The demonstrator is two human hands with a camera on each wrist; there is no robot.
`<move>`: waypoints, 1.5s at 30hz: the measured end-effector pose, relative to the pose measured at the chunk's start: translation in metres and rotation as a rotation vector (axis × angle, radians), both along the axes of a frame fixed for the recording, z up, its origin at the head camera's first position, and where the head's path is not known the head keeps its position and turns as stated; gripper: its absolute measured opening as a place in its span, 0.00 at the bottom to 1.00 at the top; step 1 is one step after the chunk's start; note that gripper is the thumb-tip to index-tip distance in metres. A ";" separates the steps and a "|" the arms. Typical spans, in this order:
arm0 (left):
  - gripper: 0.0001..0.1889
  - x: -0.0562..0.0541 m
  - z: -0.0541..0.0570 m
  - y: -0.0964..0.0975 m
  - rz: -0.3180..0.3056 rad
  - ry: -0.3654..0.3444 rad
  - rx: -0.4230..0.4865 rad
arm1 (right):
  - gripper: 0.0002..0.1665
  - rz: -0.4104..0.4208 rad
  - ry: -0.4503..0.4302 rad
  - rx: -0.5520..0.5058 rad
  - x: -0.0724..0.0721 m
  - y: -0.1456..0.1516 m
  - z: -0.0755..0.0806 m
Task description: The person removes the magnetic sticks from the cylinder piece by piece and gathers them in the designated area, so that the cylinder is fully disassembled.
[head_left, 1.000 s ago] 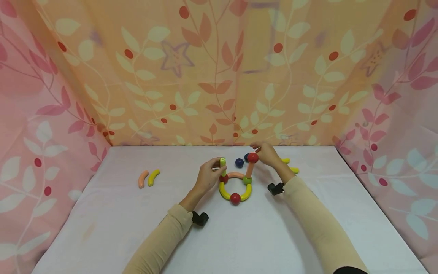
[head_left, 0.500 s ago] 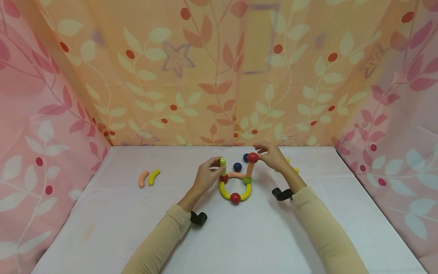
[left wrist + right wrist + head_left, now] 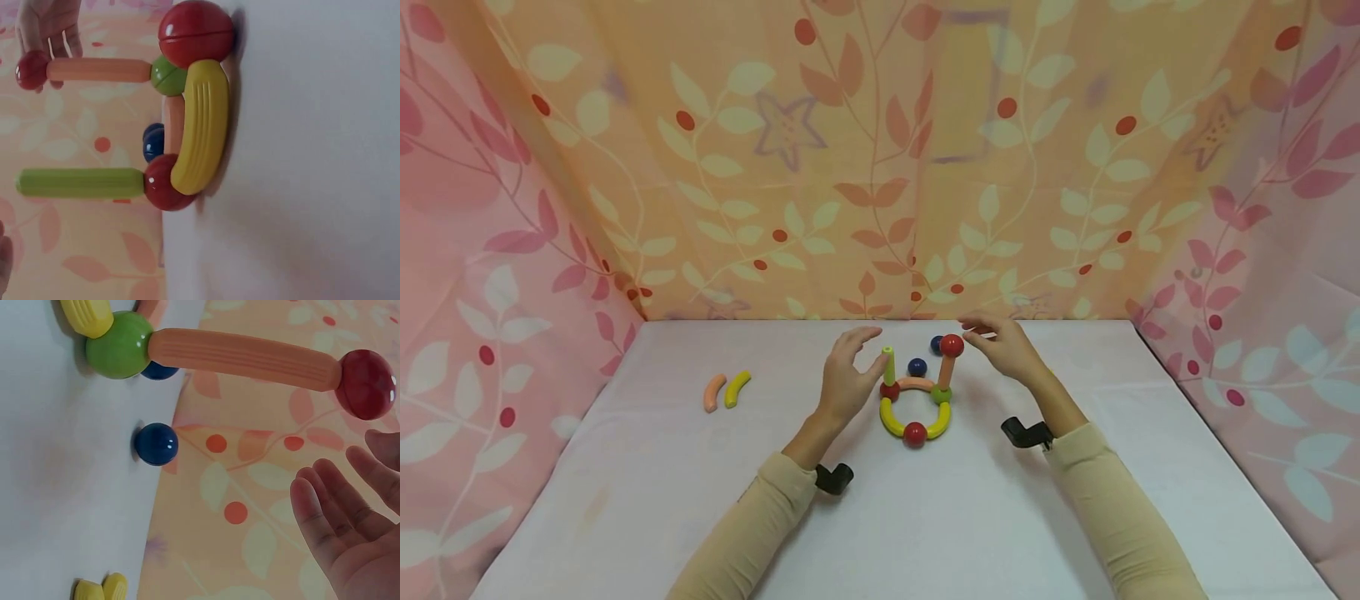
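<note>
A ring of curved yellow and orange pieces joined by balls lies on the table, with a red ball (image 3: 915, 434) at its front. From its left red ball (image 3: 169, 182) rises an upright light green rod (image 3: 81, 182). An orange rod (image 3: 247, 357) stands on the green ball (image 3: 120, 345) and carries a red ball (image 3: 367, 385) on top. My left hand (image 3: 844, 379) is beside the green rod, thumb and fingers spread apart, the thumb overlapping the rod in the head view. Just right of the top red ball, my right hand (image 3: 1009, 350) has its fingers extended and holds nothing.
Two blue balls (image 3: 917, 367) (image 3: 157, 444) lie behind the ring. At the left of the white table (image 3: 880, 533) are a curved orange piece (image 3: 714, 392) and a curved yellow piece (image 3: 737, 389). More yellow pieces (image 3: 100, 589) lie beyond my right hand. Floral curtains (image 3: 880, 167) surround the table.
My left hand has let go of the green rod and spread its fingers. My right hand has moved right and nearer, off the top red ball. The blue balls have shifted slightly left.
</note>
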State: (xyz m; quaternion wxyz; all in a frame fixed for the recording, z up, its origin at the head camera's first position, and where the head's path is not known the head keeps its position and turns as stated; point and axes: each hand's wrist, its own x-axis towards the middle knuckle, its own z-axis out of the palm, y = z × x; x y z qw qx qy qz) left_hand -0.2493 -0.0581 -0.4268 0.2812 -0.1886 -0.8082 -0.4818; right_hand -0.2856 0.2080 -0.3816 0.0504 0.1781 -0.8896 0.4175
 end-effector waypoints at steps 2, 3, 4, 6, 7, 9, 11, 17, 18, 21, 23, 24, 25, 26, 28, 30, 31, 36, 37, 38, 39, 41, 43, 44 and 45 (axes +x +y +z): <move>0.18 0.004 0.004 0.003 0.007 0.073 -0.015 | 0.19 0.001 -0.005 -0.004 0.002 0.000 0.002; 0.18 0.006 0.005 0.005 0.007 0.104 -0.023 | 0.19 -0.002 -0.014 -0.011 0.003 0.000 0.002; 0.17 0.008 0.006 0.006 0.004 0.134 -0.030 | 0.19 -0.001 -0.018 -0.016 0.004 -0.001 0.003; 0.17 0.012 0.008 0.011 -0.016 0.177 -0.038 | 0.20 0.003 -0.026 -0.033 0.007 -0.002 0.005; 0.17 0.014 0.008 0.014 -0.033 0.192 -0.043 | 0.20 0.004 -0.028 -0.042 0.008 -0.002 0.006; 0.17 0.017 0.008 0.020 -0.078 0.198 -0.043 | 0.21 0.005 -0.029 -0.063 0.010 -0.004 0.007; 0.17 0.020 0.006 0.027 -0.134 0.166 -0.024 | 0.21 0.009 -0.024 -0.080 0.011 -0.006 0.007; 0.19 0.028 -0.002 0.046 -0.292 -0.175 0.151 | 0.22 0.077 -0.027 -0.116 0.012 -0.011 0.001; 0.20 0.028 -0.003 0.049 -0.307 -0.243 0.174 | 0.22 0.090 -0.030 -0.124 0.012 -0.011 0.000; 0.24 0.028 -0.004 0.056 -0.328 -0.394 0.198 | 0.23 0.116 -0.034 -0.158 0.013 -0.013 -0.003; 0.26 0.025 -0.007 0.061 -0.328 -0.436 0.200 | 0.24 0.124 -0.025 -0.167 0.013 -0.014 -0.003; 0.26 0.023 -0.008 0.063 -0.326 -0.448 0.205 | 0.24 0.129 -0.021 -0.172 0.013 -0.015 -0.003; 0.26 0.020 -0.011 0.065 -0.323 -0.455 0.212 | 0.24 0.132 -0.018 -0.178 0.014 -0.015 -0.003; 0.26 0.017 -0.013 0.067 -0.316 -0.464 0.217 | 0.24 0.131 -0.016 -0.180 0.014 -0.016 -0.004; 0.26 0.012 -0.017 0.071 -0.297 -0.486 0.231 | 0.23 0.125 -0.013 -0.175 0.015 -0.016 -0.005; 0.25 0.008 -0.019 0.076 -0.273 -0.519 0.235 | 0.22 0.114 -0.017 -0.178 0.015 -0.015 -0.006; 0.25 0.006 -0.019 0.078 -0.260 -0.534 0.233 | 0.22 0.105 -0.023 -0.178 0.016 -0.014 -0.007; 0.23 -0.001 -0.019 0.087 -0.193 -0.591 0.214 | 0.23 0.098 -0.034 -0.185 0.016 -0.011 -0.009; 0.24 -0.002 -0.019 0.089 -0.185 -0.601 0.217 | 0.23 0.100 -0.033 -0.185 0.016 -0.011 -0.009; 0.24 -0.002 -0.019 0.090 -0.180 -0.608 0.220 | 0.23 0.104 -0.030 -0.185 0.016 -0.011 -0.009; 0.24 -0.002 -0.019 0.091 -0.175 -0.612 0.222 | 0.24 0.107 -0.029 -0.184 0.016 -0.010 -0.009; 0.24 -0.002 -0.020 0.093 -0.178 -0.617 0.235 | 0.24 0.112 -0.028 -0.185 0.017 -0.010 -0.009; 0.23 -0.002 -0.021 0.095 -0.185 -0.614 0.243 | 0.24 0.118 -0.026 -0.185 0.017 -0.010 -0.009; 0.23 -0.002 -0.021 0.095 -0.186 -0.608 0.241 | 0.25 0.123 -0.025 -0.186 0.017 -0.010 -0.009; 0.22 -0.002 -0.021 0.096 -0.185 -0.597 0.238 | 0.25 0.127 -0.024 -0.186 0.017 -0.009 -0.009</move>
